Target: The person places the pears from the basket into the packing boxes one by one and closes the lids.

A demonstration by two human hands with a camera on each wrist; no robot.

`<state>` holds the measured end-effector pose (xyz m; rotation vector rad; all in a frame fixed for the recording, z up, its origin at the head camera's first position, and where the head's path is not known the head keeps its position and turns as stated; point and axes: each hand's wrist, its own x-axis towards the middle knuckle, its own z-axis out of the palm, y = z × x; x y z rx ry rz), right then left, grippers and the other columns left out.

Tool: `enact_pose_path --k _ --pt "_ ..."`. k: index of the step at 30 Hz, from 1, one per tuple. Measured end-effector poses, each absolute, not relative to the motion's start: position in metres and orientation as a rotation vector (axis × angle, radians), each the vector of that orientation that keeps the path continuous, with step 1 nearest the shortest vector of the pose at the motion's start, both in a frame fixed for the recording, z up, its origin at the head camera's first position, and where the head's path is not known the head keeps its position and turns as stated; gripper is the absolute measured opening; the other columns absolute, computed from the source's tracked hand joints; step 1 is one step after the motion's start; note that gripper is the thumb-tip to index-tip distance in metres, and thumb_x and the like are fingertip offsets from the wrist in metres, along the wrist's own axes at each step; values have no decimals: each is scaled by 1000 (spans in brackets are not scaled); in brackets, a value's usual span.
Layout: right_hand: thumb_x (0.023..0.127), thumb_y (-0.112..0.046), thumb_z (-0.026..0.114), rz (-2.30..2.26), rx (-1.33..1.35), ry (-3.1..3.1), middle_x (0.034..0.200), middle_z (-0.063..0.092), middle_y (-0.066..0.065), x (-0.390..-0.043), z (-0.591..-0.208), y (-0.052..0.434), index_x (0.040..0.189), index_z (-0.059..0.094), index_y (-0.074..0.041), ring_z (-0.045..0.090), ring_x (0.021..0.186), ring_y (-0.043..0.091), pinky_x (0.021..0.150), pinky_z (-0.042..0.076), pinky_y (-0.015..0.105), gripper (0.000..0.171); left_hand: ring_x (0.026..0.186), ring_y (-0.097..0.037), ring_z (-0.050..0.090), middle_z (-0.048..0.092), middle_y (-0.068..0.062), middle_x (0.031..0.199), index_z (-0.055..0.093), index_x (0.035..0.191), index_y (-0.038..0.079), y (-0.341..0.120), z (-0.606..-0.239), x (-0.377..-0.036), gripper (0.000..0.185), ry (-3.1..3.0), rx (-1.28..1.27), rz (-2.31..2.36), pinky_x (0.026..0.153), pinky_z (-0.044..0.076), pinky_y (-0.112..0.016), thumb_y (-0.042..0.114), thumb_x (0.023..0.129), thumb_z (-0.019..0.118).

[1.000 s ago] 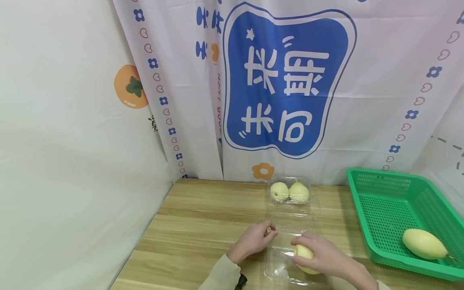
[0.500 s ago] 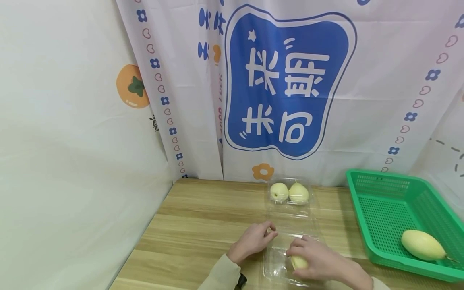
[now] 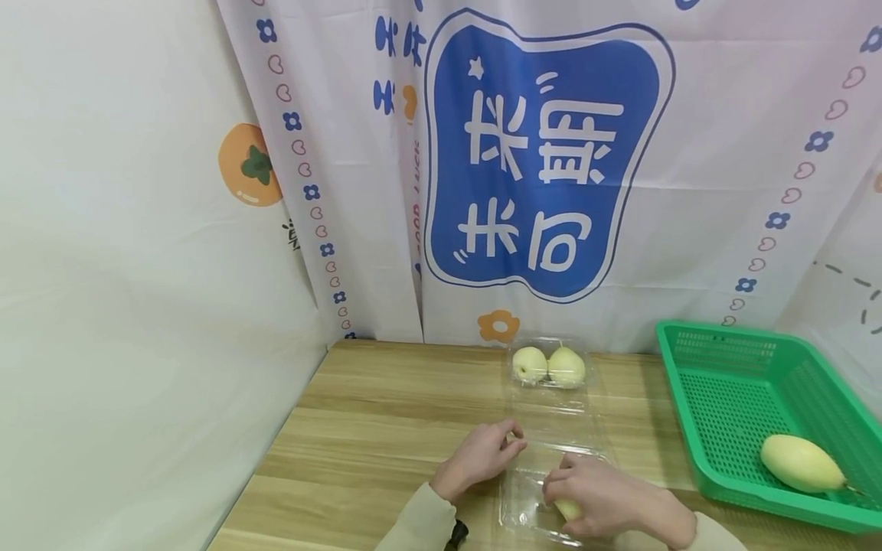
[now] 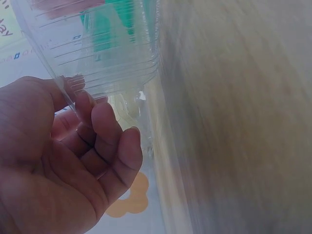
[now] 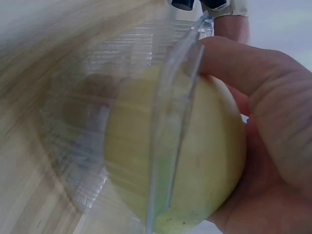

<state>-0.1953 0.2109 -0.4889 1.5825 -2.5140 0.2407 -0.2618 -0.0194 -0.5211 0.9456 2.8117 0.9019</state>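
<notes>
A clear plastic clamshell box (image 3: 551, 419) lies open on the wooden table (image 3: 386, 428). Its far half holds two pale yellow pears (image 3: 548, 366). My left hand (image 3: 506, 444) pinches the box's left edge; in the left wrist view the thumb and curled fingers of the left hand (image 4: 73, 97) grip the ribbed clear wall (image 4: 112, 53). My right hand (image 3: 561, 497) grips a third pear (image 3: 569, 510) low in the near half, mostly hidden under the fingers. In the right wrist view that pear (image 5: 209, 161) sits against the clear wall (image 5: 92, 126).
A green perforated basket (image 3: 678, 390) stands at the right of the table with one long pale yellow fruit (image 3: 801, 463) in it. A printed curtain (image 3: 544, 153) hangs right behind the table, and a white wall closes off the left side.
My right hand has sunk lower and nearer with the pear, into the near half of the box, so less of the pear shows. The left hand has stayed put.
</notes>
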Motion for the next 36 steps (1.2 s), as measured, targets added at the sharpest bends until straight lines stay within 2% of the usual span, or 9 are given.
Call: enact_pose_path --k 10,18,26,36 --pt "71 -28 80 295 1667 -2552 106 70 -21 -200 -495 208 86 71 -32 56 90 2 72 42 17 17 44 1 33 41 14 55 64 109 17 -19 -521 -262 21 2801 937 900 41 29 -17 34 100 56" --pt "86 -22 70 380 1698 -2601 99 71 -19 -202 -492 207 83 72 -29 63 91 4 74 50 24 8 43 2 31 40 14 55 64 107 15 -20 -521 -263 20 2798 969 911 40 28 -16 32 100 56" --pt "90 -21 67 470 1651 -2613 94 71 -17 -198 -483 209 96 73 -22 63 90 3 78 53 25 9 43 1 31 39 14 54 64 108 15 -21 -520 -262 21 2802 950 909 40 27 -17 32 100 57" --pt "94 -21 64 517 1610 -2647 93 71 -17 -191 -471 210 97 73 -20 62 89 1 75 53 23 9 44 1 32 41 14 56 65 108 15 -20 -520 -262 22 2807 965 891 41 29 -17 34 100 56"
